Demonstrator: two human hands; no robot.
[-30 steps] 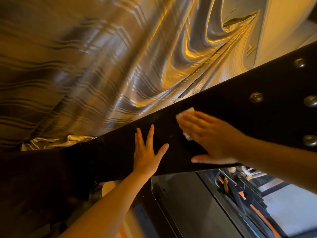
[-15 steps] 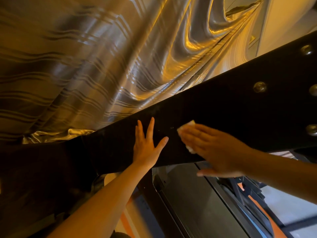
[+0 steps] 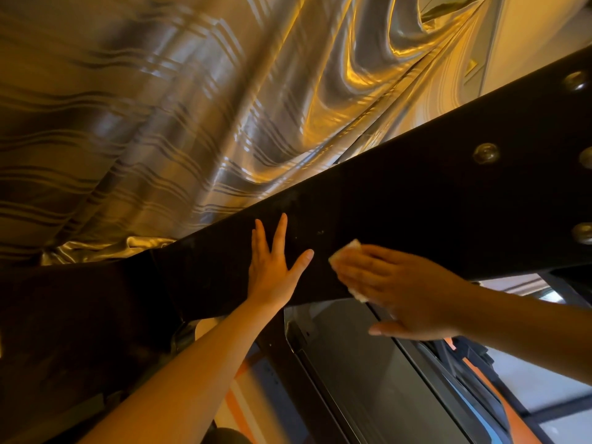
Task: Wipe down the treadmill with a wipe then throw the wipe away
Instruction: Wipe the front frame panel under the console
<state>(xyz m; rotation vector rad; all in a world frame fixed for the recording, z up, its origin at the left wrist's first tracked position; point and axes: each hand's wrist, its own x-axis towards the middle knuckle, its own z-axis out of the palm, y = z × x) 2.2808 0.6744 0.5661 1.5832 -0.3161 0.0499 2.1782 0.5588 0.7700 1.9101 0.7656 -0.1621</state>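
Head view: a white wipe [image 3: 347, 251] is pressed flat against the black treadmill panel [image 3: 416, 213], near the panel's lower edge. Only two small parts of the wipe are seen, one corner above the fingertips and one below the fingers; the rest is covered by the right hand [image 3: 403, 290]. The right hand is laid over the wipe with its fingers straight and close together, the thumb held out below the panel's edge. The left hand [image 3: 272, 270] is set just beside it, flat on the same panel, with fingers spread wide and nothing held; a small gap is left between its thumb and the wipe. The panel is seen as a broad dark band running from the lower left to the upper right. Round metal studs [image 3: 486, 153] are fixed in it toward the right end. Below the panel, a grey treadmill deck [image 3: 368, 373] with orange trim [image 3: 480, 379] at its side is visible between the two forearms. Above and behind the panel, a shiny striped curtain [image 3: 179, 123] hangs in folds, lit in gold tones.
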